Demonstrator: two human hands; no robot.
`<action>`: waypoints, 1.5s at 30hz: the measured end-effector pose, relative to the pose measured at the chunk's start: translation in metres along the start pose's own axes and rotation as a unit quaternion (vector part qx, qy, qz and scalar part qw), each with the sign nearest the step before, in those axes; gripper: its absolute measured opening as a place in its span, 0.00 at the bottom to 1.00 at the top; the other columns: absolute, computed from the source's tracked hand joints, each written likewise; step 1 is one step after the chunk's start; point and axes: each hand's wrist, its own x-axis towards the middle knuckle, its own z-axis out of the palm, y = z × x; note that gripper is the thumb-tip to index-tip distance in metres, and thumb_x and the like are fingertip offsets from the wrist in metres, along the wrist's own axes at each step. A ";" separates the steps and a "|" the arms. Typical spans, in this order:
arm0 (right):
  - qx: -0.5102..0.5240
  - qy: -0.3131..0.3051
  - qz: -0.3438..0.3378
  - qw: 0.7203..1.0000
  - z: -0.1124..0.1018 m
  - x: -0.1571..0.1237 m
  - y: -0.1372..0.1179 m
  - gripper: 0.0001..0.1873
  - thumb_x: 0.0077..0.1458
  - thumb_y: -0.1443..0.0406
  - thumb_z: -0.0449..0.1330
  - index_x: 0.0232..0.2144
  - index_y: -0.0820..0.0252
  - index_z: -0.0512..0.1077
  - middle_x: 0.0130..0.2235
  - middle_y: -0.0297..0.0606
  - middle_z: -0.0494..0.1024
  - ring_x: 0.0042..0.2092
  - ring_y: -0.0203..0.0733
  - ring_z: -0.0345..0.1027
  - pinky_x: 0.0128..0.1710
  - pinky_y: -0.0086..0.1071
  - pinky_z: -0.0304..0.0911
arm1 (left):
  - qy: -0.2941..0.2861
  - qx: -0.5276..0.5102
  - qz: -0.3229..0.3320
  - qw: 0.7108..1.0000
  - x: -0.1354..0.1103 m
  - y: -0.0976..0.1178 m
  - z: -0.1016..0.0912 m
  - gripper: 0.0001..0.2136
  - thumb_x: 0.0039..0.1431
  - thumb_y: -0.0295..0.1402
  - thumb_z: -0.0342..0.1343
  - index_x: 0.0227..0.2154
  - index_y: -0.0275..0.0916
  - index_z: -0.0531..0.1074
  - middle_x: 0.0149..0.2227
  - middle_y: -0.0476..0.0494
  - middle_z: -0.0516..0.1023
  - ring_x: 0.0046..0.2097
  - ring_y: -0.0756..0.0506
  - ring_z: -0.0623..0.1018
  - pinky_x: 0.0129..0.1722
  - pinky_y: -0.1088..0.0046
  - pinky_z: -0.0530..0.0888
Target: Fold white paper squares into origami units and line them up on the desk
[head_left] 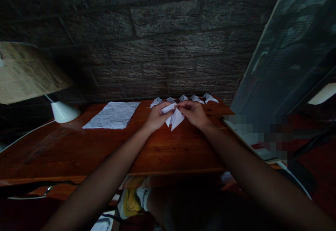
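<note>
Between my two hands is a piece of folded white paper (177, 118), with pointed flaps hanging down toward the table. My left hand (156, 115) pinches its left side, thumb across the front. On the other side, my right hand (193, 112) grips the upper right edge with thumb and fingertips. Just behind the hands, several small folded paper shapes (210, 98) stand in a row along the wall side. A stack of creased white paper sheets (114, 115) lies flat to the left of my left hand.
The wooden table (78, 154) backs onto a brick wall (168, 49). A lamp with a white base (63, 112) and woven shade (28, 71) stands at far left. At right lies a flat pale device (249, 140), partly blurred, with a white cable (294, 178).
</note>
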 end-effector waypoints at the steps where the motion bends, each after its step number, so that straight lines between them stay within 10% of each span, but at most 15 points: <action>1: 0.002 0.000 0.003 1.000 0.000 0.000 0.000 0.12 0.45 0.56 0.67 0.27 0.59 0.76 0.24 0.31 0.72 0.24 0.32 0.56 0.26 0.31 0.53 | -0.001 0.005 0.002 1.000 0.000 0.000 0.000 0.10 0.52 0.34 0.62 0.37 0.38 0.77 0.36 0.46 0.80 0.37 0.46 0.76 0.38 0.70 0.72; 45: -0.016 0.026 0.003 1.000 0.003 -0.002 -0.001 0.15 0.49 0.53 0.64 0.31 0.59 0.73 0.24 0.29 0.68 0.23 0.32 0.55 0.24 0.31 0.51 | -0.031 -0.010 0.035 0.999 0.002 0.000 0.001 0.11 0.52 0.31 0.62 0.39 0.38 0.74 0.40 0.43 0.79 0.43 0.44 0.77 0.45 0.67 0.71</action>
